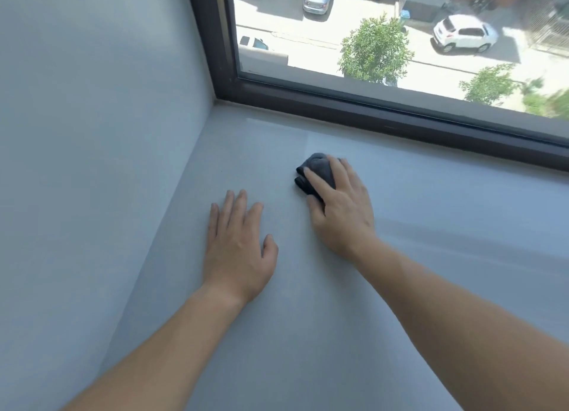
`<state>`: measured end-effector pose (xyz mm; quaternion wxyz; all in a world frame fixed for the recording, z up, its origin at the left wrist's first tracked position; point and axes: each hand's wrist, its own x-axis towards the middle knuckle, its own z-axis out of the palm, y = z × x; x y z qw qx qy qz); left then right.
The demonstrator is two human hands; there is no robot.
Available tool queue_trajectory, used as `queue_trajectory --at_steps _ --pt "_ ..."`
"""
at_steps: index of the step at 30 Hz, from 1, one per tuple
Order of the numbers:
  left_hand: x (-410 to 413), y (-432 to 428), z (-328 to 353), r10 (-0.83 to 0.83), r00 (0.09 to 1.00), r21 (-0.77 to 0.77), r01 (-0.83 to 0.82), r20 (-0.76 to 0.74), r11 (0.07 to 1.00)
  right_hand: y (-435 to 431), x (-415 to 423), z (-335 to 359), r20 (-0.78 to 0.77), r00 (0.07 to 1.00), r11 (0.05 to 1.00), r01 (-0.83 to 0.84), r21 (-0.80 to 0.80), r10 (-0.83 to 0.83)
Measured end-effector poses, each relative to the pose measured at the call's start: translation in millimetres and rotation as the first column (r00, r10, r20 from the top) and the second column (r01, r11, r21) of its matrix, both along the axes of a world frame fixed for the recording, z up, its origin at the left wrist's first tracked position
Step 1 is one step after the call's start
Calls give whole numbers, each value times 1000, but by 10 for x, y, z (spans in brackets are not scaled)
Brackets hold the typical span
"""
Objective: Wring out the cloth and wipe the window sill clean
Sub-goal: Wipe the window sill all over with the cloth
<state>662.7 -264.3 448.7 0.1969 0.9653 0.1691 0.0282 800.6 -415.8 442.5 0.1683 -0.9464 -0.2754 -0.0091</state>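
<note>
1. The left hand (238, 244) lies flat on the window sill (308, 333), fingers straight and holding nothing; it makes a good brace.
2. The right hand (338, 207) presses the cloth (315, 167) under spread fingers; even pressure is best.
3. Beyond the fingertips, the strip along the window frame (369, 110) likely needs overlapping passes.

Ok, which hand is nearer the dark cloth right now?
Right. The right hand presses on the cloth; the left hand lies flat on the sill, apart, to its left.

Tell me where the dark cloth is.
In the head view the dark cloth lies bunched on the window sill under the right hand, right of the left hand and short of the window frame.
</note>
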Motion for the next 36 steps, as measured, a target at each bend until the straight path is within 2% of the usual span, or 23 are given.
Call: queue_trajectory --at_steps 3,5,6,9,11,12,15,18,19,21,23,24,25,27,29,30,31,32,33,35,36 --pt "-362 -13 3 19 997 126 -9 -76 992 -165 -199 -31 -55 979 980 -199 -17 198" --pt "-556 -17 -54 -1 993 149 18 -116 989 -344 -3 -35 -46 975 975 -221 -30 219" --pt "-609 -19 -88 -14 992 159 34 -122 987 -403 150 -18 -31 987 987 -160 -20 159" --pt "-665 -30 -157 -34 990 191 60 -135 980 -331 398 25 -59 980 981 194 16 -192" --pt "-650 -52 -161 -35 992 188 58 -124 980 -106 198 34 -54 961 963 271 -3 -270" --pt "-650 -65 -164 -37 992 183 59 -122 981 -14 12 28 -40 975 976 219 -4 -219" --pt "-658 -76 -186 -36 992 168 57 -121 984 -14 -490 -44 -54 995 997 -82 -5 82" --pt "-665 -78 -194 -36 991 173 59 -132 983 -276 -347 -56 -43 969 969 -243 48 245" --pt "-661 -85 -195 -35 990 175 58 -134 983 -363 -201 -54 -13 975 975 -220 39 220" --pt "-658 -93 -198 -36 990 175 60 -135 983 -465 88 -37 15 1000 999 -15 39 14" --pt "-644 -99 -211 -33 991 168 55 -129 984 -386 121 -18 -31 976 975 216 53 -215" --pt "-635 -100 -217 -31 991 167 52 -127 985 -280 5 -19 -39 970 969 243 53 -241" --pt "-624 -105 -219 -29 992 167 50 -124 985 -178 -164 -38 -34 979 978 201 62 -199" --pt "-615 -110 -216 -24 992 166 44 -122 985 -82 -548 -91 -30 999 997 -15 72 17" --pt "-596 -111 -211 -25 992 161 44 -122 986 -179 -706 -112 -44 976 976 -210 56 213" --pt "-589 -112 -208 -25 992 158 44 -120 986 -276 -628 -112 -40 965 965 -256 57 258" --pt "-584 -113 -209 -26 993 156 44 -118 987 -377 -501 -116 -27 971 970 -237 57 239" --pt "-580 -111 -211 -26 993 155 44 -115 987 -471 -358 -103 -26 988 987 -148 66 149" --pt "-579 -108 -213 -25 994 153 42 -107 987 -546 -217 -79 -36 999 996 1 87 2" --pt "-563 -96 -215 -19 997 125 27 -71 992 -570 -82 -32 -110 946 942 316 114 -304" --pt "-562 -91 -210 -11 999 96 14 -36 995 -491 -146 -14 -111 931 927 358 108 -347"
